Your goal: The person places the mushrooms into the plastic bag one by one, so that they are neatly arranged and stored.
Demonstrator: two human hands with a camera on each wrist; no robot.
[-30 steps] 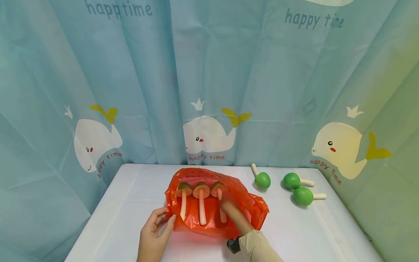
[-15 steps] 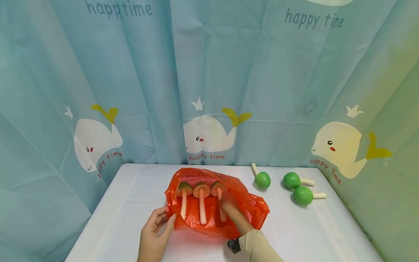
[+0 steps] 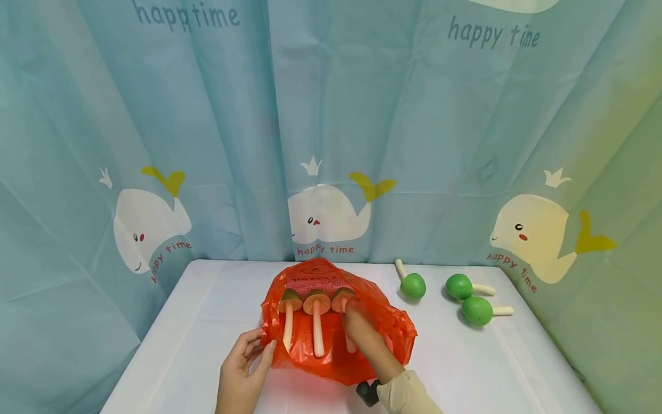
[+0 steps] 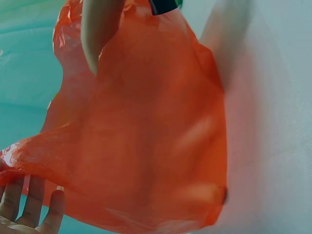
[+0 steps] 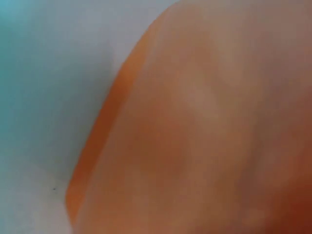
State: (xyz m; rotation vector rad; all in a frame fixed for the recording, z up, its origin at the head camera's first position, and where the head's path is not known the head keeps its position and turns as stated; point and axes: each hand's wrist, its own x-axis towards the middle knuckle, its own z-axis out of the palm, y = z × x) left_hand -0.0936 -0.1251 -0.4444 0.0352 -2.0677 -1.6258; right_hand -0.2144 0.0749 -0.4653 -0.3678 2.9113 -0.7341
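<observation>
An orange-red plastic bag (image 3: 331, 368) lies on the white table, its mouth spread wide toward me. Three toy mushrooms lie side by side inside: a left mushroom (image 3: 288, 325), a middle one (image 3: 318, 328) and a right one (image 3: 341, 302), with dark-looking caps and pale stems. My left hand (image 3: 243, 368) pinches the bag's left edge between thumb and fingers; in the left wrist view its fingers (image 4: 34, 200) show at the bag's rim. My right hand (image 3: 364, 336) reaches into the bag over the right mushroom's stem. Its fingertips are hidden, so I cannot tell whether they grip it.
More toy mushrooms with green caps lie on the table (image 3: 439, 356) to the right: one (image 3: 412, 286) at the back and a pair, an upper (image 3: 459, 286) and a lower one (image 3: 477, 311). A pale blue curtain (image 3: 331, 115) with whales hangs behind. Bag film blurs the right wrist view.
The bag's back rim has risen, and its right side has drawn slightly inward. Its front edge near my right wrist sits lower. Both hands stay nearly in place.
</observation>
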